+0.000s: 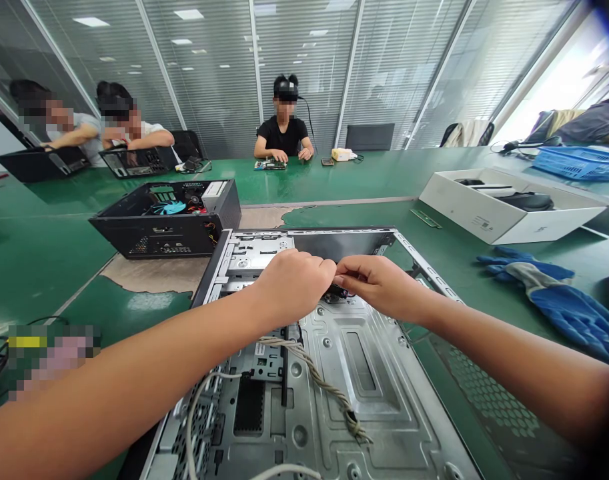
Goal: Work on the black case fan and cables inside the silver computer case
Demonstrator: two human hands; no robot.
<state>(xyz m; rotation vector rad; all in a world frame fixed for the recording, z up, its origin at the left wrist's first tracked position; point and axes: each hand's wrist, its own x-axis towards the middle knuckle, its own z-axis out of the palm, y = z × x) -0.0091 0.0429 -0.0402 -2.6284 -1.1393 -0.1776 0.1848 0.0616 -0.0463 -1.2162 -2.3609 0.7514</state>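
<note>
An open metal computer case (384, 373) lies in front of me, its bare inner panel facing up. Over its far half my left hand (300, 279) is closed, knuckles up, its fingertips hidden. Close against it, my right hand (379, 283) is pinched, thumb against fingers. Between and just under the two hands shows a small dark piece (338, 291), too covered to name. A twisted beige cable bundle (324, 383) runs across the panel nearer to me. A thin grey cable (191, 413) curves along the left side, by a drive bracket (268, 363).
A second black computer case (169, 220) with a blue fan stands ahead on the left. To the right are a white box (509, 207), blue work gloves (559, 300) and a green memory stick (426, 219). Several people sit around the green table (329, 187).
</note>
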